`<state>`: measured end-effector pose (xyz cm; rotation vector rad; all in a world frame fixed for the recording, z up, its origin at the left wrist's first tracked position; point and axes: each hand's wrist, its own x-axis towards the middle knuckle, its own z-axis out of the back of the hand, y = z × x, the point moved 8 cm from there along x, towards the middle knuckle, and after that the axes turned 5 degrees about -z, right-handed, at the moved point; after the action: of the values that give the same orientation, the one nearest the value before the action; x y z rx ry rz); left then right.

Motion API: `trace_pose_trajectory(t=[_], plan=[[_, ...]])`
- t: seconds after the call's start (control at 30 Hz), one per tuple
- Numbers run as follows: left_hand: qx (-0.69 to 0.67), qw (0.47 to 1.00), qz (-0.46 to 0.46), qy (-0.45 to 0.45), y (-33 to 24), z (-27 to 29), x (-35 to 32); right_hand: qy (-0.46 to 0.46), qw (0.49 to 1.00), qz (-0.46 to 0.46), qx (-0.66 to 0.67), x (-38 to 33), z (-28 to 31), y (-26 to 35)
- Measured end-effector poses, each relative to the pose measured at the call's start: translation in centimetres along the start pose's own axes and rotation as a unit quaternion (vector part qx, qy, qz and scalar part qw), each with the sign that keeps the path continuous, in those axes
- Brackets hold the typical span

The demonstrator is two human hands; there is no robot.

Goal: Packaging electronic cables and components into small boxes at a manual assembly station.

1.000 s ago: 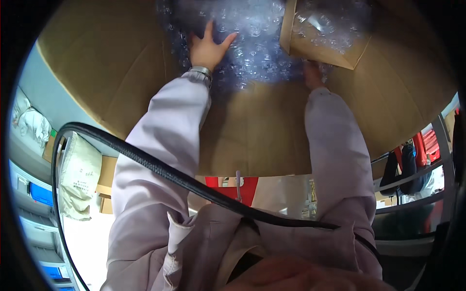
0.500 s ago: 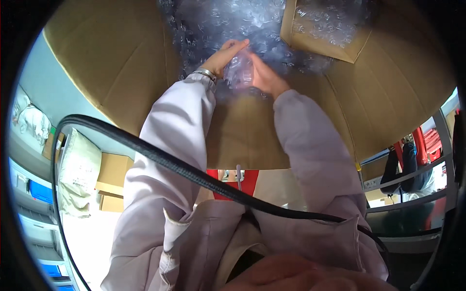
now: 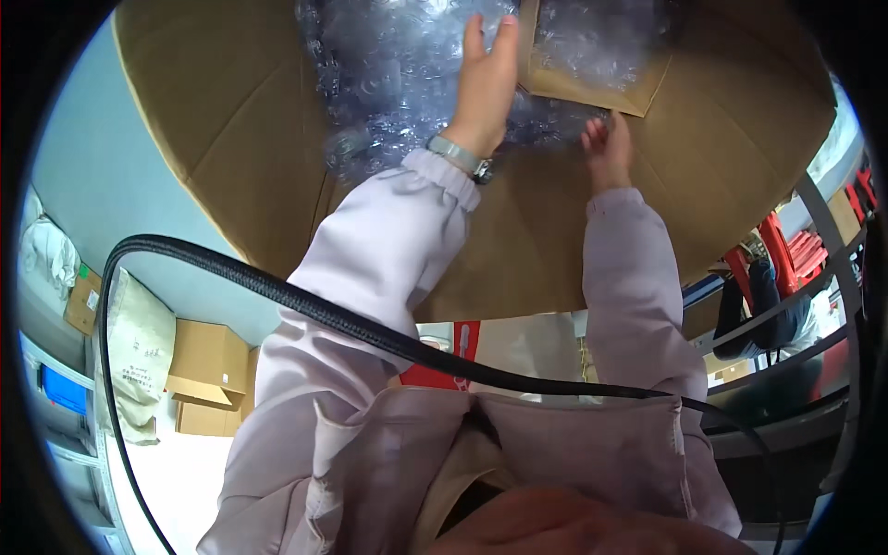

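Note:
My left hand reaches away over a loose heap of clear plastic pieces. Its fingers are apart with nothing between them, beside the left wall of a small open cardboard box. More clear plastic pieces fill that box. Just below the box's near right corner is my right hand, its fingers loosely bent and apart, holding nothing I can see; whether it touches the box I cannot tell. Heap and small box both lie inside a large cardboard box.
A black cable loops across the view in front of my sleeves. To the left stand a pale sack, open cartons and a shelf with a blue bin. On the right, a metal frame stands near red and dark items.
My hands have parted, and the clear plastic pieces between them are gone from my grasp. My left hand moved up and right, my right hand right to the small box. The view shifted slightly.

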<state>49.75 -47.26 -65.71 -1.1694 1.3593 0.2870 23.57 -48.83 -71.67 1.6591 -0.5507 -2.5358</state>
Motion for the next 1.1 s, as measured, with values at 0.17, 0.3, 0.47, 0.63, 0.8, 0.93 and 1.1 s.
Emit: trace_pose_trajectory(t=[0.17,0.3,0.47,0.63,0.8,0.93,1.1], plan=[[0.079,0.976,-0.203,-0.026,-2.9,3.8,0.2,0.193,0.973,-0.062,0.114,4.8,-4.0,-2.0],[0.1,0.963,-0.24,-0.065,-6.0,5.8,-1.3,0.272,0.955,0.086,0.087,4.3,-6.1,-0.6],[0.125,0.949,-0.283,-0.065,-6.7,6.8,-2.9,0.2,0.955,0.211,-0.056,0.6,-4.4,-2.7],[0.101,0.936,-0.335,-0.028,-10.1,4.5,-5.5,0.24,0.94,0.005,0.242,-4.1,-6.5,-4.1],[0.074,0.888,-0.453,-0.022,-16.4,4.1,-14.7,0.257,0.911,0.027,0.321,-14.3,-5.0,-3.0],[0.363,0.715,-0.595,-0.051,-18.6,4.2,-29.2,0.284,0.895,0.04,0.341,-21.9,0.0,-5.0],[0.412,0.781,-0.289,0.37,-13.2,3.2,-47.6,0.281,0.908,0.115,0.288,-32.2,9.6,-7.8]])
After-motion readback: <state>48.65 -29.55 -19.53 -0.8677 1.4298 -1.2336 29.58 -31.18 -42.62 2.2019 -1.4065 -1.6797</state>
